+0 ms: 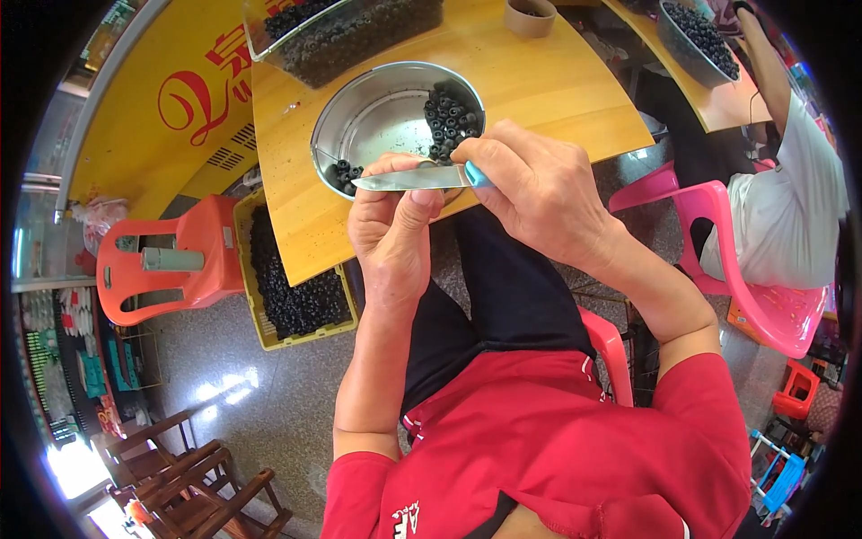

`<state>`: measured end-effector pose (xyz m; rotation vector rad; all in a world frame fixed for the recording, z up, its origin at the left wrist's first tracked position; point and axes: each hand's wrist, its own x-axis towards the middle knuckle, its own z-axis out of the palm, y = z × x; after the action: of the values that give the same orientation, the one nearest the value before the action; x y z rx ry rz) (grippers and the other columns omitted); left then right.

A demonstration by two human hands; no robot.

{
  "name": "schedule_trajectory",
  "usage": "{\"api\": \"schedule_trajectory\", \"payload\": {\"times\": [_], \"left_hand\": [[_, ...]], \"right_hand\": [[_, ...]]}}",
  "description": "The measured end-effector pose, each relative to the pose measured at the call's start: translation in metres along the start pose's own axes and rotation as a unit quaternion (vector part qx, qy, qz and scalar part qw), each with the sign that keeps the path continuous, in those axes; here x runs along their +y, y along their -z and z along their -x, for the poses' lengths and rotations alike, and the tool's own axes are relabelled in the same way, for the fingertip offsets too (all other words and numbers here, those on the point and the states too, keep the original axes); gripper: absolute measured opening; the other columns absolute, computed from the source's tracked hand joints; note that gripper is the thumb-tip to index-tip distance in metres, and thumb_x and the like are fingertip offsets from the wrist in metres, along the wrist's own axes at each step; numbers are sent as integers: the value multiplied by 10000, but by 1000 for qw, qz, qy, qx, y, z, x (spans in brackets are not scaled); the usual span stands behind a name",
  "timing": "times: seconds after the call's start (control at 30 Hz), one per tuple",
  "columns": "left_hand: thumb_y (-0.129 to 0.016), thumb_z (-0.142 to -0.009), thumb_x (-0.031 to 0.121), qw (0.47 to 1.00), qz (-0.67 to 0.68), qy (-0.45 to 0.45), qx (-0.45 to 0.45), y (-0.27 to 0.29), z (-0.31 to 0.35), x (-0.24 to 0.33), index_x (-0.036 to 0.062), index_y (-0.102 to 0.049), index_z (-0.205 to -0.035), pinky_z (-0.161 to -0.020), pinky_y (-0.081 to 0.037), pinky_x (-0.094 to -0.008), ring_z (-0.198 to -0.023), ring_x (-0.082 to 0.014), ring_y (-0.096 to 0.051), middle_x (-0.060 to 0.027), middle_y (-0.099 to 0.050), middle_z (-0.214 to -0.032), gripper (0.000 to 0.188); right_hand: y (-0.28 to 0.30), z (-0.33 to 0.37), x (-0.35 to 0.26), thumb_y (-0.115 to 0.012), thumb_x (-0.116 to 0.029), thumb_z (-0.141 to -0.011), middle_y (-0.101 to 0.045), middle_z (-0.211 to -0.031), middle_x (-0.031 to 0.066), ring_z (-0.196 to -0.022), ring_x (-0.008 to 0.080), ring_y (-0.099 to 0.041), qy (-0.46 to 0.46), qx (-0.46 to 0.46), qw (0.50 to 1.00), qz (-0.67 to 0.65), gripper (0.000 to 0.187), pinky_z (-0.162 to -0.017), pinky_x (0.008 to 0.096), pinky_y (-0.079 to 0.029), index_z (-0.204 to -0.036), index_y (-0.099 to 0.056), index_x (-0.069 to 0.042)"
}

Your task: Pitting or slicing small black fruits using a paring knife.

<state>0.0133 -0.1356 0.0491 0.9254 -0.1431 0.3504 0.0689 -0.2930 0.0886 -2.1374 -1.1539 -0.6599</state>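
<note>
In my right hand [539,184] is a small knife [400,181] with a light blue handle, its blade lying level and pointing left. My left hand [395,225] is closed below the blade, with its thumb up against it. A small dark round fruit [428,164], mostly hidden by the blade and fingers, is pinched in the left fingertips. Just beyond both hands stands a round metal basin [377,117]. Black round fruits [449,117] lie along its right side, and a smaller group sits at its near left.
The basin stands on a wooden table [557,90]. Behind it are a clear tub [310,40] of black fruits and a brown cup [530,18]. A yellow crate [269,337] of fruits and an orange chair [211,247] are left. Another person sits on a pink chair [745,269] at right.
</note>
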Motion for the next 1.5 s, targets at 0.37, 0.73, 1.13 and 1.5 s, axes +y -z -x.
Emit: {"api": "schedule_trajectory", "payload": {"times": [0.37, 0.73, 1.13, 1.5], "left_hand": [[-631, -891, 50, 1000, -18, -8, -8, 2, -1, 2, 10, -556, -1034, -683, -415, -214, -771, -83, -505, -23, -548, -941, 166], [-635, -883, 34, 999, -35, -6, -7, 2, -1, -4, 17, -560, -1029, -682, -411, -199, -794, -73, -491, -12, -534, -997, 165], [-577, -931, 86, 1000, 6, 4, -17, 3, -1, -1, 8, -546, -1098, -764, -438, -263, -802, -119, -500, -42, -565, -926, 187], [-630, -894, 68, 1000, 21, 3, -19, 0, -3, -3, 8, -551, -1098, -642, -399, -216, -745, -96, -520, -41, -586, -876, 227]], "right_hand": [[-4, -5, 12, -640, -141, -885, -609, -762, 72, -663, 181, -601, -129, 2, 976, -177, 133, -604, 294, -461, -907, -616, -13], [-1, -14, -4, -607, -245, -935, -614, -810, -8, -753, 46, -536, -292, -94, 836, -455, 254, -663, 223, -443, -930, -629, 8], [-2, -3, -1, -648, -36, -784, -570, -791, 104, -658, 294, -598, -43, -26, 996, -80, 136, -548, 353, -467, -909, -594, -25], [-3, 0, 3, -658, -14, -748, -576, -804, 92, -657, 283, -609, -30, -9, 999, -38, 188, -540, 359, -472, -924, -595, -34]]}}
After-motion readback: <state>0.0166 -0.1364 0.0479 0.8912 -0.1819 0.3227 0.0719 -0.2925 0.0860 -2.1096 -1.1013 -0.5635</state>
